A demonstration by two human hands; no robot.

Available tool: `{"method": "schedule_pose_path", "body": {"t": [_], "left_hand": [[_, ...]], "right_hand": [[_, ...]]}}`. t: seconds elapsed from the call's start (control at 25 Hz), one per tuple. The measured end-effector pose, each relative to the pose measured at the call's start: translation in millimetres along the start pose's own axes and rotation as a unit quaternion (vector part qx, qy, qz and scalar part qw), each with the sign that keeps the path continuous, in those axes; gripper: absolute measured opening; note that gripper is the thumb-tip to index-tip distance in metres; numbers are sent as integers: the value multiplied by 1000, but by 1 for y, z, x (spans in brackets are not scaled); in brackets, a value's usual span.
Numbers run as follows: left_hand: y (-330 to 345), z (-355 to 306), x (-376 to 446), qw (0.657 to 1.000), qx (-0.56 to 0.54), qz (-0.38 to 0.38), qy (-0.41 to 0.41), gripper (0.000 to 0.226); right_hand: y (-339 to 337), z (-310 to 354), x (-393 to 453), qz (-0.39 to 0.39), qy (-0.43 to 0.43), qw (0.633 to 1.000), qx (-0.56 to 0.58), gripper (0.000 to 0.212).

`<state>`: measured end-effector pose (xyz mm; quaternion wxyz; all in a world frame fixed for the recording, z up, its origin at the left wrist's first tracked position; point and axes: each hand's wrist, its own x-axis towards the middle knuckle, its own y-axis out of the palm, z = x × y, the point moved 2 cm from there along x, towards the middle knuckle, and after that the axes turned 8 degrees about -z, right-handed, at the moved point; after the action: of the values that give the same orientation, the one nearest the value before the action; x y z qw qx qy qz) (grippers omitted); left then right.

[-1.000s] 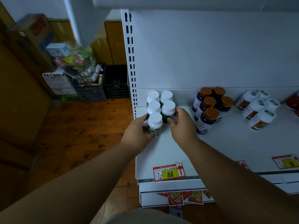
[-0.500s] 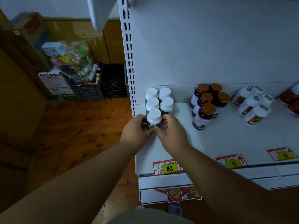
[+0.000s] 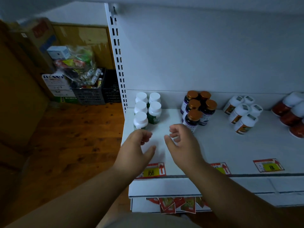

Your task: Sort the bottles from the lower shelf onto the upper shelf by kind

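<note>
Only one view is given, taken from a camera worn on the head. The scene is seen from above and in front, looking forward and down on the shelf [image 3: 230, 145], which is met a little from the left. The shelf is near, within reach of the arms; both hands, the left hand [image 3: 137, 148] and the right hand [image 3: 182, 143], are caught in the lower middle. The wide angle bends the edges, so the floor [image 3: 74, 137] at the left is also taken in.
</note>
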<state>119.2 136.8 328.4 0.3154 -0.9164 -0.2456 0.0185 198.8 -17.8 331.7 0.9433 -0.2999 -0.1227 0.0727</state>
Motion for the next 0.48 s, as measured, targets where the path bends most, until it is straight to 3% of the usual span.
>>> {"method": "schedule_pose_path", "body": {"t": [0.28,0.48], "left_hand": [[84,-61,-16,996,-37,-43,-69,34],[102,-74,-11,992,-20,-72,-106,37]], "right_hand": [[-83,-62,27,40,-31,999,3,16],[-98,-77,43,59,-18,998,3,19]]}}
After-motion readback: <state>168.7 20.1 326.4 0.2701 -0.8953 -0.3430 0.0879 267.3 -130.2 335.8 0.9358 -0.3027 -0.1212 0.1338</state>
